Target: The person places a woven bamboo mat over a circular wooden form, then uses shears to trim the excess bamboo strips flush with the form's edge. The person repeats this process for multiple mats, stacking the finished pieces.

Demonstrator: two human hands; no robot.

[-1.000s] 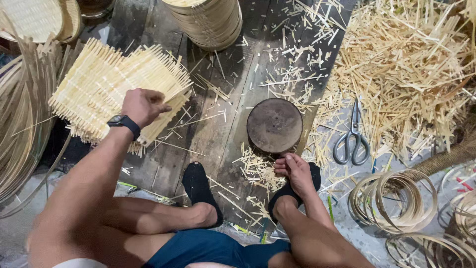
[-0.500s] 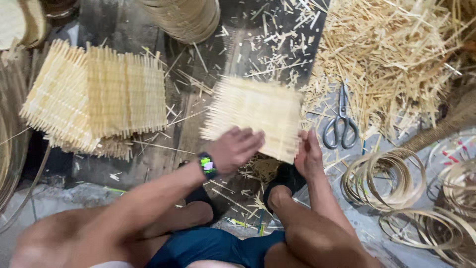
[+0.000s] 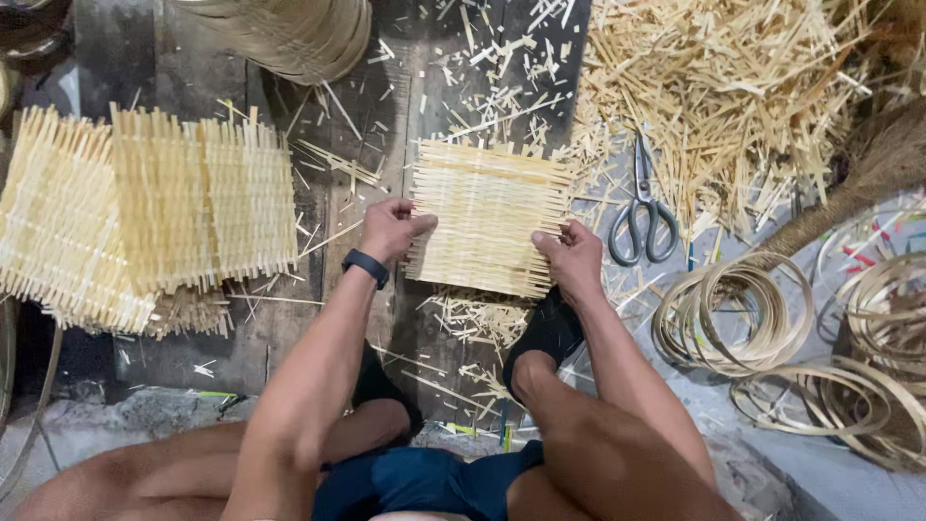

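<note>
Here left hand [image 3: 391,228], right hand [image 3: 571,259] both clamped on pale square woven mat [image 3: 487,217]; scissors [image 3: 640,207] beside.

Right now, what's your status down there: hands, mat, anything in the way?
Left hand and right hand grip woven mat by its side edges. Mat flat on floor. Scissors lie just right, apart.

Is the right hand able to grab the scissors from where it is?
Probably yes. The right hand holds the woven bamboo mat by its right edge, and the scissors lie just beside it on the floor with nothing on top or between. It would have to let go of the mat first.
</note>
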